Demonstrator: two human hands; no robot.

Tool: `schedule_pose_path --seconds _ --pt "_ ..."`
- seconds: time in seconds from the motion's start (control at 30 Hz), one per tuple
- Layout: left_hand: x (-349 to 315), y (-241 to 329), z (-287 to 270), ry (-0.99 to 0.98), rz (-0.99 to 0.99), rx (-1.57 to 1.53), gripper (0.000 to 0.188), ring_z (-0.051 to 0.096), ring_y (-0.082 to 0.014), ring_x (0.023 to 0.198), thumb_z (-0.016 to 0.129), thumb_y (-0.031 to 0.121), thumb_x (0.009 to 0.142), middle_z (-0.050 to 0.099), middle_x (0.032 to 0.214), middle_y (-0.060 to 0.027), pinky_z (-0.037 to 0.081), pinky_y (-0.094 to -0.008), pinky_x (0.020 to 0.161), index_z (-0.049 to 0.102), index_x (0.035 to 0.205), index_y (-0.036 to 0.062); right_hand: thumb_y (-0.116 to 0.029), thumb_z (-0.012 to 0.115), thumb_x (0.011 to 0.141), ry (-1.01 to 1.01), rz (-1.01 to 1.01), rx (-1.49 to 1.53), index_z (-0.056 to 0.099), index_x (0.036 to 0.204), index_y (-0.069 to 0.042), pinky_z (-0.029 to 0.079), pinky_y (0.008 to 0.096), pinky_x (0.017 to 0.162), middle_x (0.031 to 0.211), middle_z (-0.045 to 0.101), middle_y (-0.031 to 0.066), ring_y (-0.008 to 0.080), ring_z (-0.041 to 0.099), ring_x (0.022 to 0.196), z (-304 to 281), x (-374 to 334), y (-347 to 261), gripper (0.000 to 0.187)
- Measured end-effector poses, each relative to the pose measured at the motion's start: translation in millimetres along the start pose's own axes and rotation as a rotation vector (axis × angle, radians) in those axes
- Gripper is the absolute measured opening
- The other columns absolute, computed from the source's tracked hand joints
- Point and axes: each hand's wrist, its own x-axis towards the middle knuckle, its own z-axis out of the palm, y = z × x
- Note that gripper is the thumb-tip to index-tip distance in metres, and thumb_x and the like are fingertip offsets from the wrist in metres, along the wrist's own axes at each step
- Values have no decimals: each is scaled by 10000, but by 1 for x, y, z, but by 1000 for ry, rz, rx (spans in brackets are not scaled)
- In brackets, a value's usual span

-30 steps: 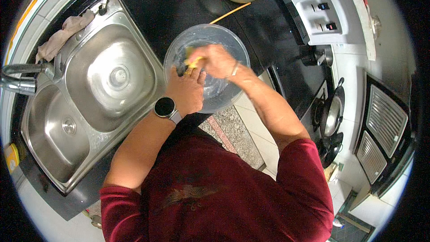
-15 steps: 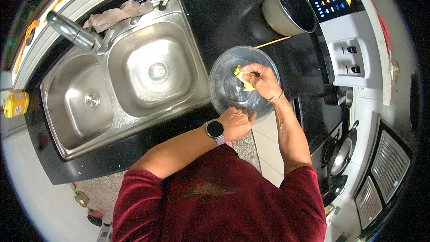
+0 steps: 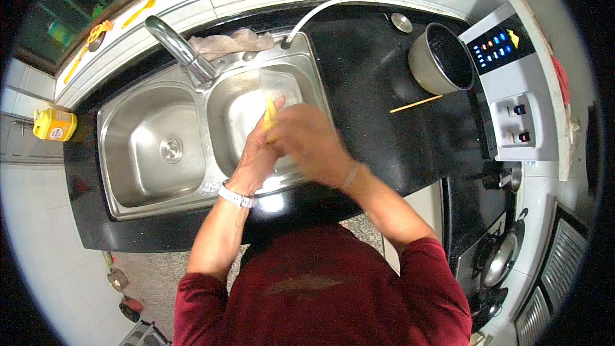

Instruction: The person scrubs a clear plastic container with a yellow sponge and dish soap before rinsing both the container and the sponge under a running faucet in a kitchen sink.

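Observation:
Over the right basin of the steel sink [image 3: 131,213], my left hand [image 3: 257,157] is closed at the edge of a clear plastic bowl [image 3: 283,83]. The bowl is tipped on its side, and my hands hide much of it. My right hand [image 3: 311,144] is smeared by motion and comes across from the right, its fingers closed at a yellow cloth [image 3: 270,118]. The cloth lies against the bowl's edge, between the two hands. Exactly how the right fingers grip it is blurred.
A curved faucet [image 3: 176,48] and a crumpled rag [image 3: 230,43] are at the sink's back edge. On the black counter [image 3: 365,57] are a metal pot [image 3: 423,64], a wooden stick [image 3: 416,104] and a small round lid [image 3: 401,22]. A yellow bottle [image 3: 54,125] stands far left.
Both hands have moved left from the counter to above the right basin, taking the bowl and the yellow cloth along. The bowl has gone from upright to tipped on its side. The view has shifted.

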Motion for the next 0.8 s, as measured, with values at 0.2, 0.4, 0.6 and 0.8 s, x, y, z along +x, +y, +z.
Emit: schedule_pose_path --seconds 0.2,0.4,0.6,0.8 --pt "-36 5 -10 -33 6 -128 713 506 -237 1243 462 -148 814 522 1346 -112 449 -446 1003 332 1465 113 -311 652 795 -302 160 -321 643 990 -92 442 452 919 1127 610 115 336 587 1002 57 46 46 293" --pt "-36 -18 -39 147 48 25 642 543 -218 1186 461 -168 803 553 1316 -103 469 -406 981 441 1395 81 -267 644 790 -535 117 -163 592 1024 -42 428 487 944 1127 608 139 334 594 972 57 40 13 329" --pt "-52 -33 -59 77 -20 67 597 571 -236 1163 524 -114 829 597 1256 -121 476 -393 968 438 1387 80 -273 611 741 -107 191 -315 644 1016 -51 361 561 983 1161 606 99 250 527 1147 102 13 47 355" --pt "-48 -32 -65 340 -66 -134 516 560 -246 1165 516 -100 828 596 1251 -102 442 -389 1010 489 1324 42 -290 623 789 -70 189 -153 645 1070 -49 268 565 1045 1219 594 138 265 487 1241 96 9 -22 371"
